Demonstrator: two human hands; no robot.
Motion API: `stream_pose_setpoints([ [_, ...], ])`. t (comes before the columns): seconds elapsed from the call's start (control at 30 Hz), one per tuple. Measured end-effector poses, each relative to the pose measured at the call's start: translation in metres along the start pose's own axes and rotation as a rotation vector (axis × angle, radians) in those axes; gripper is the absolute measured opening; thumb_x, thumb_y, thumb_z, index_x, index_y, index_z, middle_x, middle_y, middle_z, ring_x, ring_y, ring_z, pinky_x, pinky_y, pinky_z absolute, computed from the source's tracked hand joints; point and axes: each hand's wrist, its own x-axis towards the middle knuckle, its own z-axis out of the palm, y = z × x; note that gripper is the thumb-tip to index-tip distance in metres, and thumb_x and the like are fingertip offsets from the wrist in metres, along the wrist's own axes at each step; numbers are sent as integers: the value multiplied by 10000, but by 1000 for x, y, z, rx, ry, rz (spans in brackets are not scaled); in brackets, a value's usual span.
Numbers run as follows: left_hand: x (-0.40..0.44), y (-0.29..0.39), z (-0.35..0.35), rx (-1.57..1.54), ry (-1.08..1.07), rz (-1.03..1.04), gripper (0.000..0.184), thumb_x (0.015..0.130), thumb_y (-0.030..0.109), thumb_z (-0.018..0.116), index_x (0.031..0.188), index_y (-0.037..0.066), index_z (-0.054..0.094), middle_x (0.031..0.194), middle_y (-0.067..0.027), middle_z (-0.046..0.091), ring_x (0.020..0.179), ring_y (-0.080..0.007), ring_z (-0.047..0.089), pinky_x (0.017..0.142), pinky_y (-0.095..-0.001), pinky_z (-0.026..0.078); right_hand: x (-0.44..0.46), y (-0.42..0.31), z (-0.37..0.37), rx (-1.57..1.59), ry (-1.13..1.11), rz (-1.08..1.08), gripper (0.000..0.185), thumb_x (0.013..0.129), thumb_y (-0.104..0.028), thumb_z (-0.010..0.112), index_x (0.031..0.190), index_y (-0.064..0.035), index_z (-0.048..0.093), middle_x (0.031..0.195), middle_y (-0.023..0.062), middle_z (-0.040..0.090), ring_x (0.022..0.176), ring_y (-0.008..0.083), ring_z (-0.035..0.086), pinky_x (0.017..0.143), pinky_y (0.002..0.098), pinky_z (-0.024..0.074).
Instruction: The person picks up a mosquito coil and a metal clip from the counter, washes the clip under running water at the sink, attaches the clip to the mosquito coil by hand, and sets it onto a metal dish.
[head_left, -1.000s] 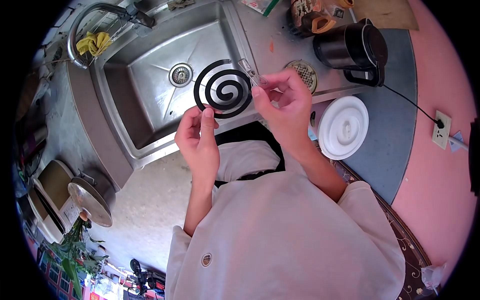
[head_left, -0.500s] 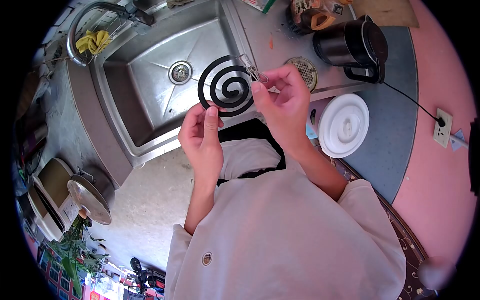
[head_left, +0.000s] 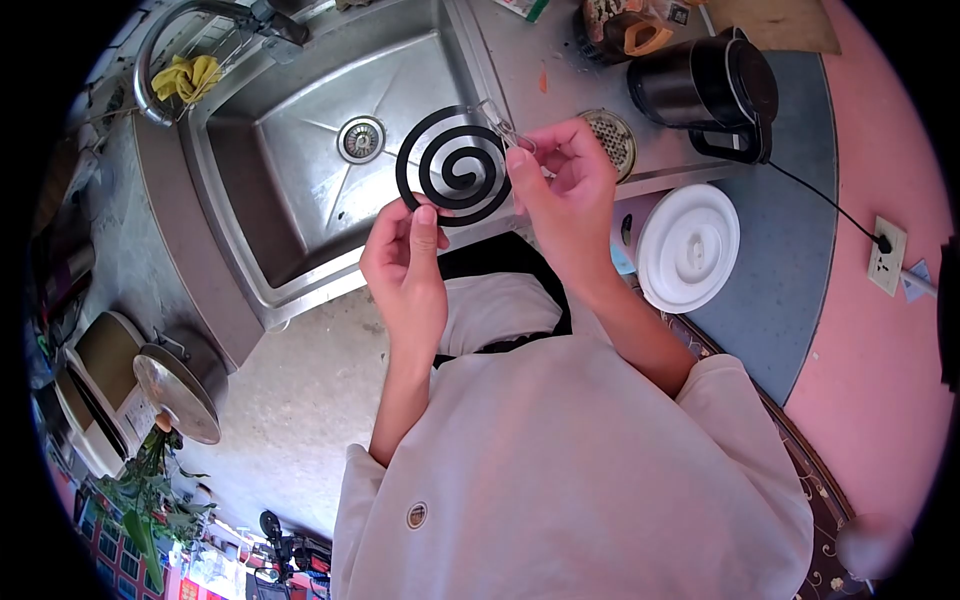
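1. Our left hand (head_left: 405, 258), forearm rising from below, pinches the black coil (head_left: 461, 181) at its near rim, thumb uppermost.
2. Our right hand (head_left: 568, 190) angles inward, thumb and fingers closed narrowly on a wire clip (head_left: 507, 131) at the coil's right side.
3. We hold the coil over the near right corner of the sink (head_left: 290, 170).

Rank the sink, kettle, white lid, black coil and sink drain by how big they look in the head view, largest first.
Largest: sink
Second: kettle
Next, unranked: black coil and white lid look too alike, and the held coil may be nearer the camera
Smallest: sink drain
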Motion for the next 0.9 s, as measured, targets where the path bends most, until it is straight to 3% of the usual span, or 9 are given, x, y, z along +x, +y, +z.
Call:
stream_pose_setpoints([
  [0.6,11,-10,7,-121,45,16,170,917,196,441,913,31,482,697,-54,554,562,-96,508,536,-218,410,-5,5,8,36,-1,25,166,786,-39,613,860,-1,470,825,28,511,719,43,494,566,166,455],
  [0.9,9,-12,0,-143,45,17,164,897,175,489,935,15,492,688,-77,590,538,-108,527,524,-218,414,-2,11,12,39,-9,44,150,810,-79,592,842,7,473,752,30,518,611,35,482,402,178,391],
])
